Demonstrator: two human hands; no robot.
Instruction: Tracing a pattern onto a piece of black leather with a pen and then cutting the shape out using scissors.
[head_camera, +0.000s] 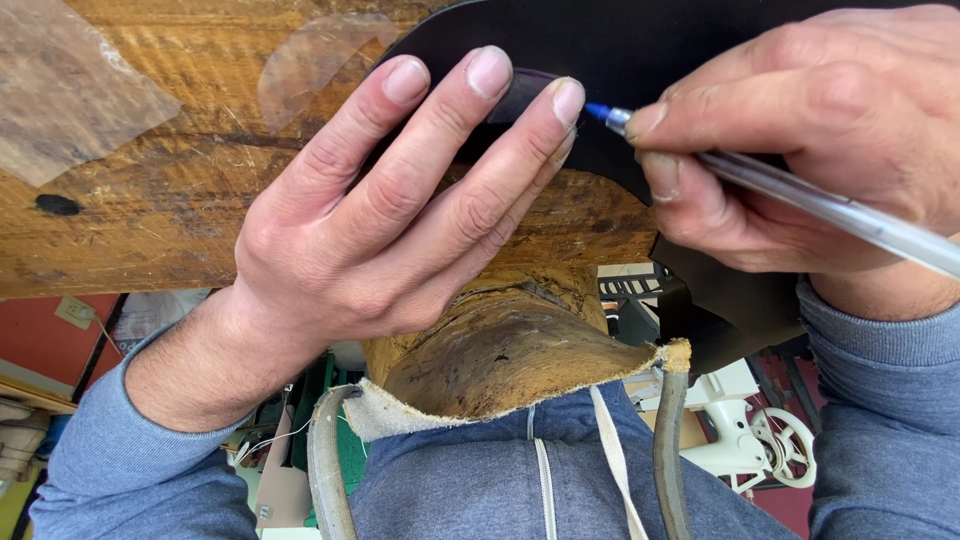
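My left hand (400, 210) lies flat with spread fingers on a black sheet of material (620, 60) spread over a worn wooden board (150, 200). Its fingertips press down a small dark pattern piece (525, 95) on that sheet. My right hand (800, 150) grips a clear ballpoint pen (800, 195) with a blue tip, and the tip touches the black sheet right beside the left middle fingertip, at the edge of the pattern piece.
Patches of clear tape (70, 90) stick to the board at the upper left. A curved wooden block with a frayed cloth edge (500, 350) sits against my lap. Below it are metal bars (325, 470), and a white sewing machine (750, 430) stands on the floor at the right.
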